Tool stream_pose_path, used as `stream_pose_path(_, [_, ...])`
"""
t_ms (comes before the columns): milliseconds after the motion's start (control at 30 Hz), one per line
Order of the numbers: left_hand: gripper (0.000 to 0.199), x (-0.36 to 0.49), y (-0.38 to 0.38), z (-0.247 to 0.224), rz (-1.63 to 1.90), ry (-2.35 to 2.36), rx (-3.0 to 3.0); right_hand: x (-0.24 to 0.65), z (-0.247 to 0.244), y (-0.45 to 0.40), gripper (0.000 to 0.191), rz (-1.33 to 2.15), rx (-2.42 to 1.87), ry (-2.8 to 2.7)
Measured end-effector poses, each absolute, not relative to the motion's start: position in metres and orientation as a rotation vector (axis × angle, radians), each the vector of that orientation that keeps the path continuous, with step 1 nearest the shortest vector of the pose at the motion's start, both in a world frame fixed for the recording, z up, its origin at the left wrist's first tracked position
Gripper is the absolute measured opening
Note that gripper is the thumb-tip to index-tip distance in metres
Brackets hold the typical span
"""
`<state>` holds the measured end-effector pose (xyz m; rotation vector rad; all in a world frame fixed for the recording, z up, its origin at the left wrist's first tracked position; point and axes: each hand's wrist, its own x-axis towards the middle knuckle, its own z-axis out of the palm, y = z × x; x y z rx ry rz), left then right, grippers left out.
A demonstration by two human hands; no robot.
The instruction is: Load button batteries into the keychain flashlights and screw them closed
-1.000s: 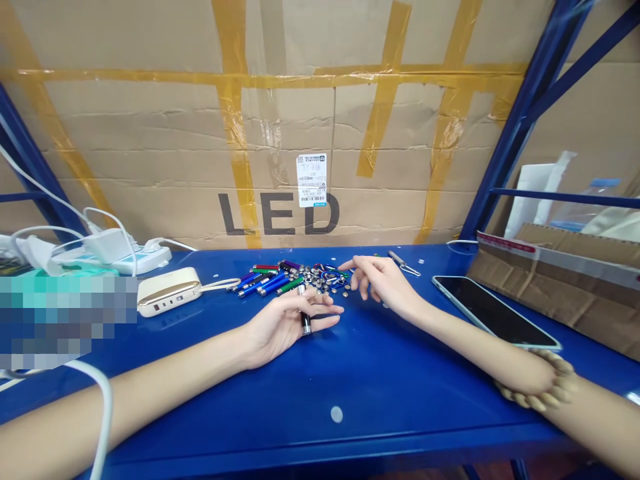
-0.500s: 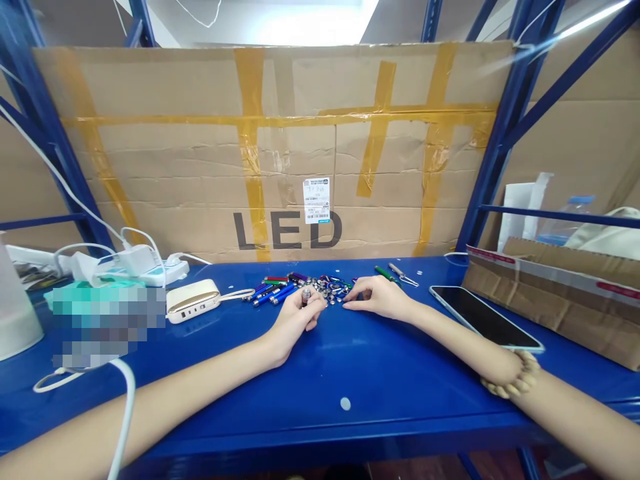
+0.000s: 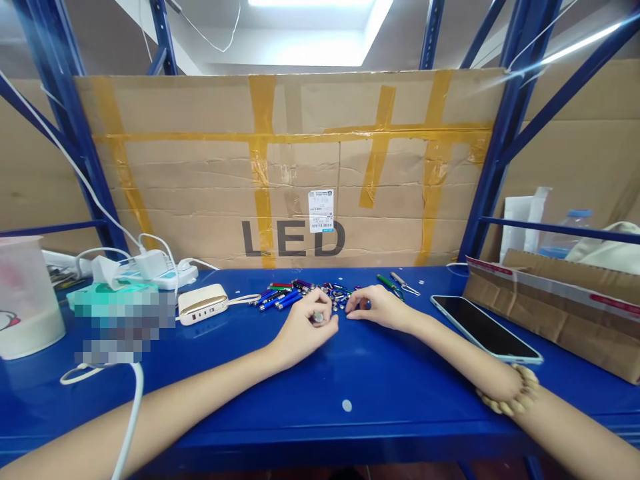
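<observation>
Small silver cylinder (image 3: 318, 317) is pinched in my left hand (image 3: 301, 328), fingers curled round it, just in front of the heap of button cells and keyring clips (image 3: 331, 297) on the blue steel counter (image 3: 395, 393). My right hand (image 3: 379, 308) is half open, fingertips down at the heap's near edge, nothing visible in its grip. Mini flashlights (image 3: 277, 298) lie in a loose bunch touching the heap's left side.
</observation>
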<state>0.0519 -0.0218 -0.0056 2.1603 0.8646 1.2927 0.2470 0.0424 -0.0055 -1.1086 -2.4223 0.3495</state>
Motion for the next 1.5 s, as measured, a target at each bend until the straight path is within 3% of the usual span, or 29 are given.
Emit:
stream_pose_path(200, [0.032, 0.057, -0.038, -0.002, 1.247, 0.707, 2.488, 0.244, -0.001, 0.038, 0.019, 0.412, -0.993, -2.470])
stream_pose_path(467, [0.028, 0.053, -0.020, -0.008, 1.157, 0.993, 2.400, 0.242, 0.001, 0.031, 0.018, 0.468, -0.937, -2.518])
stream_pose_path(833, [0.009, 0.047, -0.024, -0.004, 0.818, 1.472, 2.589, 0.236, 0.003, 0.024, 0.017, 0.082, -0.855, -2.399])
stream_pose_path(1500, [0.007, 0.049, -0.027, -0.001, 0.848, 1.437, 2.557, 0.231, 0.015, 0.003, 0.019, -0.184, -0.645, -2.277])
